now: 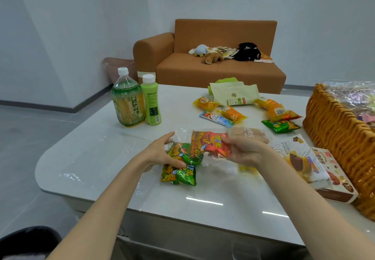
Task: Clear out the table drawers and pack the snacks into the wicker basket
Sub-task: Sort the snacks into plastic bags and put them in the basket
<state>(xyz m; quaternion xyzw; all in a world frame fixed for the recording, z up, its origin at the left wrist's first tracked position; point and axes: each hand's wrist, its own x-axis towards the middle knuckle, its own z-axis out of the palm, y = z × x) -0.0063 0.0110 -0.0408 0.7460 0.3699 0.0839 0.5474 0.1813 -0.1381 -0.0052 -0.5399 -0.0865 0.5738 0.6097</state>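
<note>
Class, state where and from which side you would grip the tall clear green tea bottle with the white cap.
Wrap the tea bottle round its upright body from the left; the pale green plastic bottle stands close on its right.

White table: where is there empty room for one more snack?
Bare: the near-left corner of the glossy white table, between the two green plastic bottles and the left hand; also the near edge between the forearms. Crowded: the right side, packets and boxes beside the brown wicker basket.
</note>
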